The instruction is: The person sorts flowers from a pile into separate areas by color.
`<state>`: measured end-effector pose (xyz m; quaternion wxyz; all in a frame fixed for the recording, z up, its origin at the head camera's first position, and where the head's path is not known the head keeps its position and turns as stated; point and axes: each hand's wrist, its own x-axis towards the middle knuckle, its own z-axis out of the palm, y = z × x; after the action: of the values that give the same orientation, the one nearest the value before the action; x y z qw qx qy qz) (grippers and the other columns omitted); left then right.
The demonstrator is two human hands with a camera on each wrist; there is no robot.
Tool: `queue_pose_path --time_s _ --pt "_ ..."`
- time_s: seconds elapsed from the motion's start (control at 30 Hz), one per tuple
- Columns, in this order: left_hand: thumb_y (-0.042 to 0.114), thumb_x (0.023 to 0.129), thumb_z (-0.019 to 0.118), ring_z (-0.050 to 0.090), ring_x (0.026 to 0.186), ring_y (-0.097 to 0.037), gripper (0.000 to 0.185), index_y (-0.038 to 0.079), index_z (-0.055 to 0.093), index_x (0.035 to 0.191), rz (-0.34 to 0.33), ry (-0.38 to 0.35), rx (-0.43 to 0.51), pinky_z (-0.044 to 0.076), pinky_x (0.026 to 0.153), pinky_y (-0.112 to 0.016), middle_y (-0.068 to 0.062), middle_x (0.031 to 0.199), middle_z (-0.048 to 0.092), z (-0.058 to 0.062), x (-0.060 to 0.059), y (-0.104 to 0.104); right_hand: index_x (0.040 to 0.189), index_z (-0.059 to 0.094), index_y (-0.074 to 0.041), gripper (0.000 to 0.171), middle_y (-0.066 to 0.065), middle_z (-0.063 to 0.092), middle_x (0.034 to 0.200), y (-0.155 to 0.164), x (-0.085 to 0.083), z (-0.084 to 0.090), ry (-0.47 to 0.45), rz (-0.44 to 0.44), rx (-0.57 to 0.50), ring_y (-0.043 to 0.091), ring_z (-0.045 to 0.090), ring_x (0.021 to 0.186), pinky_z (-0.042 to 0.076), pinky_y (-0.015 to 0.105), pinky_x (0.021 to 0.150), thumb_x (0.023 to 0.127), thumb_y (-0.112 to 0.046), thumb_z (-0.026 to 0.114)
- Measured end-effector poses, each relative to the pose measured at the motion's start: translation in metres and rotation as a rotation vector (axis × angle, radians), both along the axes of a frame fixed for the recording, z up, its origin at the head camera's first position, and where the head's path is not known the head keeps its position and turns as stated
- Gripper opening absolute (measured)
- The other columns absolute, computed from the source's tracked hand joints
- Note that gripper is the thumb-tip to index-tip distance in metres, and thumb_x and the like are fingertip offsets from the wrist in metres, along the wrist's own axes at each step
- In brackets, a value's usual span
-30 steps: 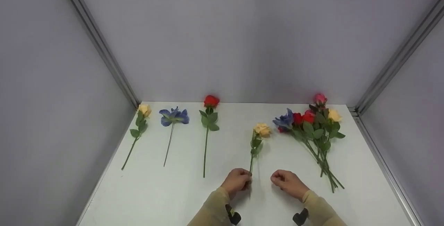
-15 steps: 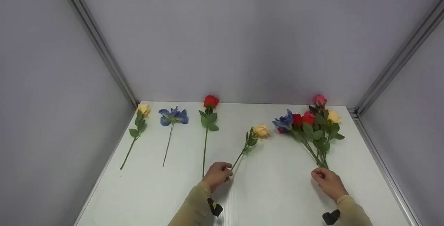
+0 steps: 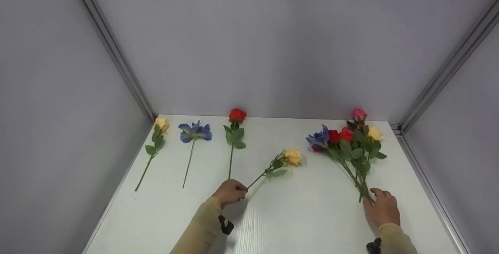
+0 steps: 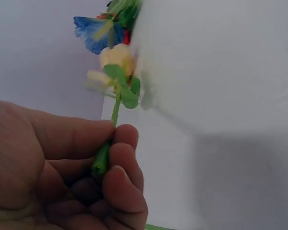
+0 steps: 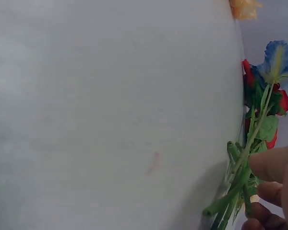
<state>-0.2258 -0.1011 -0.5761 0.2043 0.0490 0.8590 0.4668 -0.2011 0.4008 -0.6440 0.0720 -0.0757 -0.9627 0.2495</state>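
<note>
My left hand [image 3: 230, 192] pinches the lower stem of a yellow rose [image 3: 292, 156]. In the left wrist view, its green stem end [image 4: 101, 160] shows between thumb and curled fingers. That rose tilts right, its bloom toward the middle of the table. At the right lies a bunch of flowers [image 3: 356, 150] with crossed stems: a blue flower [image 3: 319, 137], red and pink roses and another yellow rose [image 3: 375, 133]. My right hand [image 3: 383, 209] is at the lower ends of these stems, thumb and fingers spread to either side. In the right wrist view, a finger touches or nearly touches the stems [image 5: 237, 184].
On the left of the white table [image 3: 163, 215] lie a yellow rose [image 3: 161, 124], a blue flower [image 3: 196, 131] and a red rose [image 3: 237, 115], spaced apart. My left hand covers the red rose's lower stem. Grey walls [image 3: 273, 43] stand behind and at both sides.
My left hand has moved left with the yellow rose, which now tilts further right. My right hand has moved right to the bunch's stems, and its thumb and fingers have spread.
</note>
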Motion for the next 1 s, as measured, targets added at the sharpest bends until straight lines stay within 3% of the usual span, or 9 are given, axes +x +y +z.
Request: queue_pose_path --time_s 0.1,0.2,0.27,0.43,0.53,0.63,0.73,1.0 --pt "0.006 0.09 0.059 0.062 0.082 -0.024 0.022 -0.006 0.067 0.106 0.058 -0.036 0.082 0.051 0.069 -0.033 -0.015 0.096 0.066 0.001 -0.001 -0.008 0.121 0.056 0.004 0.038 0.027 0.055 0.109 0.001 0.001 -0.006 -0.032 -0.015 -0.004 0.044 0.052 0.099 0.044 0.057 0.077 0.091 -0.019 0.062" --pt "0.008 0.093 0.056 0.058 0.079 -0.02 0.019 -0.003 0.068 0.104 0.111 0.004 0.058 0.048 0.067 -0.032 -0.013 0.092 0.065 0.003 -0.003 -0.019 0.119 0.056 0.005 0.036 0.025 0.056 0.105 0.004 0.002 -0.01 -0.058 -0.02 -0.018 0.043 0.054 0.097 0.044 0.057 0.078 0.093 -0.019 0.059" --pt "0.009 0.094 0.054 0.054 0.075 -0.018 0.018 -0.002 0.068 0.099 0.105 0.104 -0.032 0.046 0.064 -0.033 -0.009 0.086 0.064 0.004 -0.003 -0.025 0.119 0.057 0.005 0.035 0.022 0.057 0.102 0.006 0.002 -0.011 -0.071 -0.022 -0.021 0.041 0.055 0.096 0.045 0.055 0.078 0.094 -0.02 0.057" --pt "0.012 0.095 0.058 0.057 0.07 -0.016 0.013 0.004 0.067 0.09 0.032 0.38 -0.384 0.048 0.064 -0.037 -0.003 0.079 0.064 0.004 -0.001 -0.029 0.12 0.056 0.005 0.036 0.016 0.059 0.098 0.009 0.001 -0.008 -0.149 -0.018 -0.058 0.035 0.058 0.092 0.047 0.051 0.075 0.097 -0.023 0.052" --pt "0.012 0.092 0.063 0.057 0.068 -0.016 0.011 0.006 0.068 0.085 0.0 0.482 -0.544 0.049 0.063 -0.036 -0.001 0.074 0.059 0.001 0.0 -0.029 0.12 0.056 0.004 0.036 0.015 0.06 0.099 0.008 0.0 -0.008 -0.186 -0.018 -0.086 0.032 0.059 0.091 0.047 0.049 0.075 0.098 -0.024 0.051" --pt "0.01 0.088 0.067 0.053 0.066 -0.017 0.01 0.005 0.069 0.079 -0.001 0.577 -0.628 0.048 0.061 -0.035 -0.001 0.07 0.052 -0.002 0.0 -0.03 0.12 0.056 0.004 0.036 0.014 0.061 0.099 0.007 -0.002 -0.01 -0.189 -0.012 -0.09 0.03 0.06 0.091 0.047 0.049 0.076 0.098 -0.025 0.051" --pt "0.008 0.084 0.07 0.052 0.065 -0.016 0.008 0.005 0.071 0.076 0.005 0.624 -0.625 0.048 0.061 -0.034 0.0 0.068 0.05 -0.004 0.001 -0.031 0.12 0.055 0.004 0.037 0.013 0.061 0.099 0.007 -0.004 -0.013 -0.189 -0.001 -0.093 0.029 0.059 0.092 0.047 0.048 0.076 0.099 -0.026 0.05" --pt "0.004 0.083 0.072 0.06 0.073 -0.018 0.006 0.006 0.075 0.087 0.008 0.636 -0.519 0.052 0.067 -0.034 0.001 0.074 0.058 -0.001 0.007 -0.043 0.12 0.056 0.003 0.039 0.014 0.059 0.101 0.007 -0.003 -0.01 -0.209 -0.041 -0.16 0.028 0.057 0.093 0.046 0.045 0.075 0.1 -0.029 0.047"
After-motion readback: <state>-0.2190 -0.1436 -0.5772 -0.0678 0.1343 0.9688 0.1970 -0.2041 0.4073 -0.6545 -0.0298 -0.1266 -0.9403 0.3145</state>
